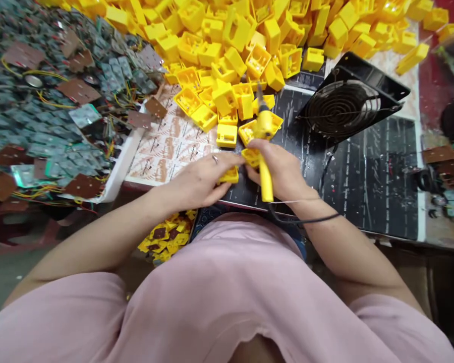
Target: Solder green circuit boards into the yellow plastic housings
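Observation:
My left hand (199, 180) is closed on a small yellow plastic housing (230, 175) at the table's front edge, its fingers covering much of it. In my right hand (282, 169) is a soldering iron (266, 179) with a yellow handle, its metal tip pointing away from me and its black cord trailing below my wrist. A second yellow housing (250, 158) lies between my two hands, against the fingertips of the right; whether it is gripped I cannot tell. Just beyond, an open yellow housing (247, 132) sits partly behind the iron.
A big heap of yellow housings (227, 65) spreads across the back. A black fan (340, 108) stands on the black board (371, 181) at right. To the left, a white tray (117, 174) is piled with circuit boards (56, 126) and wires. More yellow pieces (170, 234) lie below the table edge.

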`<state>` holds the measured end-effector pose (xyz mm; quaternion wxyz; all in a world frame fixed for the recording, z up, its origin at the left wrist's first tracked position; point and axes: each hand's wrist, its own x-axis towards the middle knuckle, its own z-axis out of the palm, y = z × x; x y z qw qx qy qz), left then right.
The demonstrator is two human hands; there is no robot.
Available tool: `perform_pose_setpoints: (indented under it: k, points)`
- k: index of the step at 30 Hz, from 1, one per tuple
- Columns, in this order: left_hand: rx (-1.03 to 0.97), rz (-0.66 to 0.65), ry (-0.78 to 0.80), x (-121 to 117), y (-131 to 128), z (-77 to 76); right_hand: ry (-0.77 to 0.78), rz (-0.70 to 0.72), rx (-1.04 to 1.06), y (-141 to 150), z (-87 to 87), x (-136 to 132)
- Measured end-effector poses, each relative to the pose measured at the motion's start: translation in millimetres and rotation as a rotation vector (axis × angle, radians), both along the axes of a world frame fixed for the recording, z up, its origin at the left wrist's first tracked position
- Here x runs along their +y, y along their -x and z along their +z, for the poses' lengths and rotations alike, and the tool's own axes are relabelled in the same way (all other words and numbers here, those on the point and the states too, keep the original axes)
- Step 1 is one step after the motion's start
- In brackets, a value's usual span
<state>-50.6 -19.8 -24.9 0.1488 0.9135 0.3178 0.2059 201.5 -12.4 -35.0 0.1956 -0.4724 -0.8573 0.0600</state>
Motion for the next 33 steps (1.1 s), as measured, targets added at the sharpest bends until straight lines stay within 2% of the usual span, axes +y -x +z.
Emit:
perform_pose_setpoints:
  k: [2, 5, 7, 9, 12, 13, 16, 19, 21, 24, 28, 30, 33]
  points:
    - [0.044, -0.019, 0.002, -9.8, 3.6, -4.2, -0.084, -0.083, -0.009, -22.7, 5.0, -16.5]
    - [0.101, 0.062, 0.032, -15.7, 13.1, -4.9, -0.11, -0.181, -0.101, -55.3, 15.9, -39.0]
    - [0.145, 0.097, 0.081, -14.7, 16.9, -2.2, -0.086, -0.161, -0.086, -70.4, 23.0, -45.5]
    - [0.196, 0.149, 0.112, -11.9, 14.5, 1.9, -0.039, -0.071, -0.021, -78.2, 26.5, -44.6]
    - [0.252, 0.216, 0.103, -9.8, -0.7, 7.5, 0.04, 0.079, 0.067, -75.6, 19.7, -39.8]
    - [0.268, 0.223, 0.09, -10.5, -7.4, 8.5, 0.026, 0.073, 0.079, -71.3, 14.8, -39.9]
    - [0.296, 0.205, 0.05, -15.1, -25.3, 9.6, -0.154, -0.079, 0.091, -55.3, 1.5, -47.9]
    - [0.259, 0.193, 0.047, -12.9, -33.7, 11.8, -0.21, -0.112, 0.16, -48.5, 4.3, -52.8]
    - [0.226, 0.252, 0.049, -0.8, -36.4, 14.7, -0.172, -0.088, 0.222, -51.2, 14.6, -41.5]
    - [0.21, 0.363, 0.014, 31.4, -45.7, 16.9, -0.12, -0.131, 0.221, -54.9, 24.3, 2.3]
    - [0.297, 0.36, 0.018, 66.5, -62.6, 16.0, 0.053, -0.141, 0.141, -50.5, 8.5, 64.6]
    - [0.343, 0.319, 0.023, 70.3, -62.2, 17.1, 0.088, -0.123, 0.146, -52.3, -1.1, 73.7]
    - [0.358, 0.219, 0.043, 62.6, -50.6, 19.3, 0.1, -0.081, 0.149, -64.3, -3.2, 60.7]
